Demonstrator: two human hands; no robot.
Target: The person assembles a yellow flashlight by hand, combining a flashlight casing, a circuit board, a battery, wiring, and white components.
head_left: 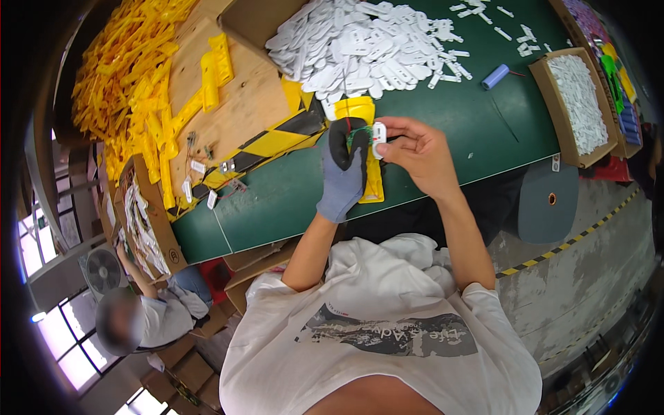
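My left hand, in a grey glove with black fingers, is closed on a small green circuit board with a red wire. Bare, my right hand pinches a small white plastic cover between thumb and fingers, right against the board. Below both hands a yellow plastic housing lies on the green table, partly hidden by the glove. Beyond them spreads a big heap of white plastic covers.
Yellow housings are piled on a wooden board at the left. Small wired parts lie near its taped edge. A blue cylindrical battery and a carton of white pieces are at the right. Another person sits at lower left.
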